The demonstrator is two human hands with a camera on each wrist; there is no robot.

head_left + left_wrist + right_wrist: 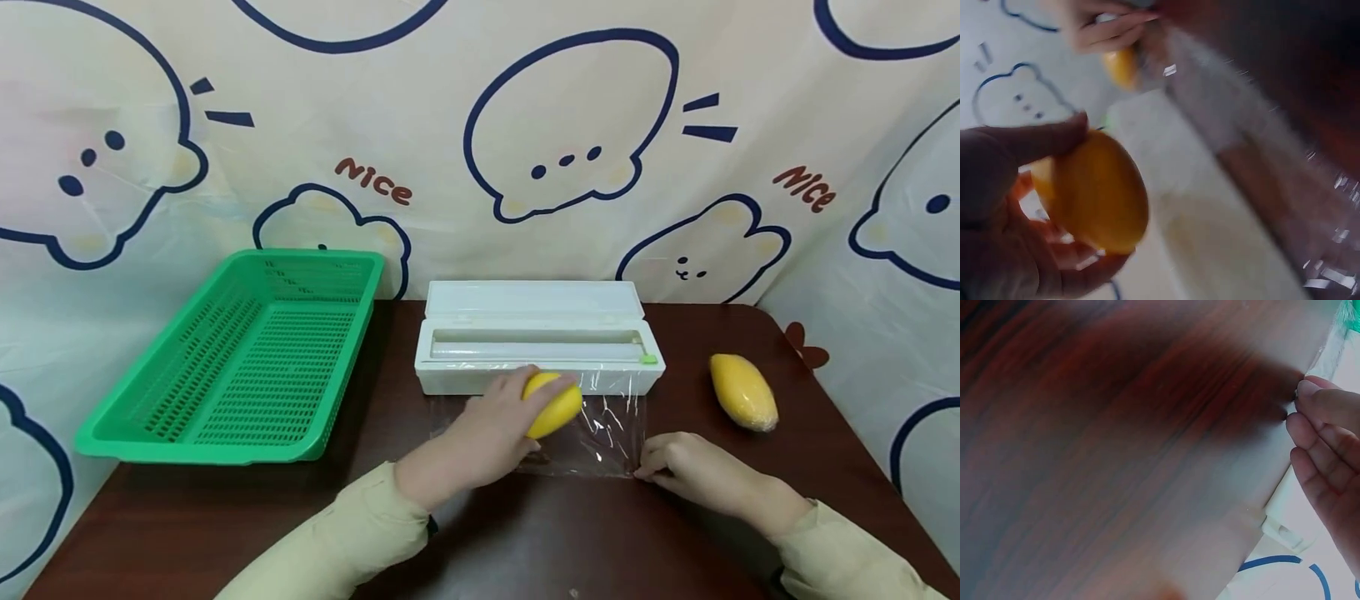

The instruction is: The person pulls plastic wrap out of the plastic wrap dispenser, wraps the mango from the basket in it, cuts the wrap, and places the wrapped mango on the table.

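Observation:
My left hand (487, 425) grips a yellow mango (555, 406) above the sheet of cling film (600, 433). In the left wrist view, thumb and fingers curl round the mango (1100, 194) from either side. The clear film runs out from the front of a white cling film dispenser (525, 381) and lies toward me over the dark table. Down at the film's near right corner, my right hand (697, 471) pinches the edge. Its thumb and forefinger meet there in the right wrist view, with the other fingers (1313, 434) bent beside them.
A green plastic basket (330, 417) stands on the left of the table. Toward the right lies a second mango (742, 392), with a shiny film-like surface. The dispenser's lid (532, 300) is up at the back, near the patterned cloth (420, 242).

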